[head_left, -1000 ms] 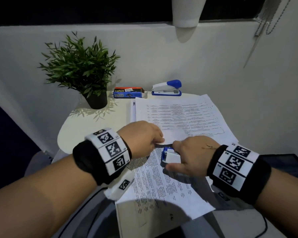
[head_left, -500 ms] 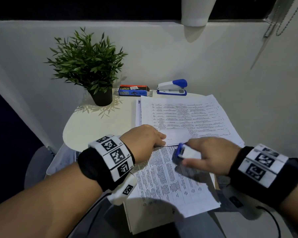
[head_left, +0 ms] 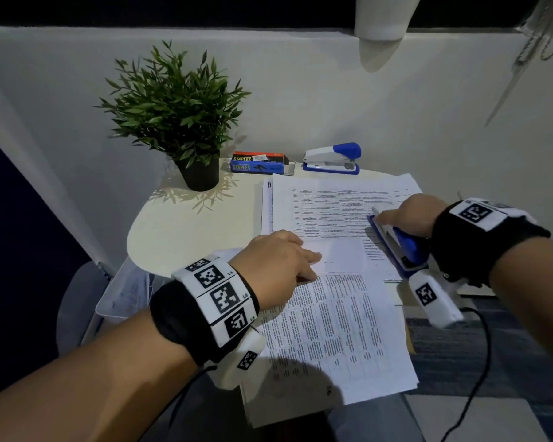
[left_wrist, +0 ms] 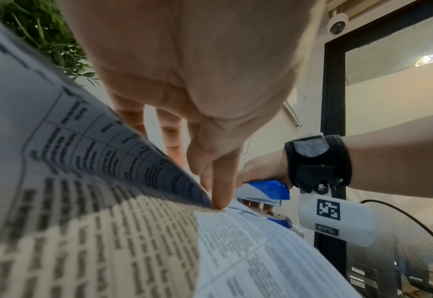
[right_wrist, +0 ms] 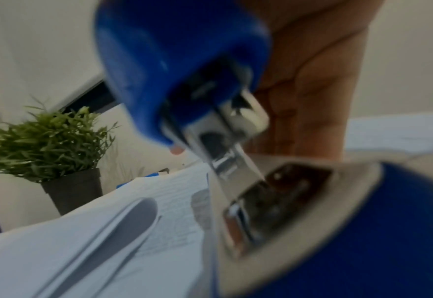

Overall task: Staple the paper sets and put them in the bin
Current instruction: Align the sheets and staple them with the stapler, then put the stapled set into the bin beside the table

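Note:
A printed paper set (head_left: 332, 330) lies at the table's near edge, its top folded over so the blank back shows. My left hand (head_left: 310, 266) presses fingertips (left_wrist: 216, 193) on that fold, with a sheet (left_wrist: 82, 151) curving up under the palm. My right hand (head_left: 396, 215) grips a blue and white stapler (head_left: 393, 244) at the right side of the paper stack (head_left: 339, 205), its nose pointing away from me. The stapler (right_wrist: 184, 60) fills the right wrist view, jaws apart. A clear plastic bin (head_left: 122, 291) stands below the table's left edge.
At the back of the pale round table (head_left: 186, 231) stand a potted plant (head_left: 179, 122), a box of staples (head_left: 259, 162) and a second blue and white stapler (head_left: 332, 157). A white wall closes the far side. Cables hang from both wrists.
My right hand has carried the stapler from the fold at the set's top to the right and farther away. The left hand has stayed on the fold.

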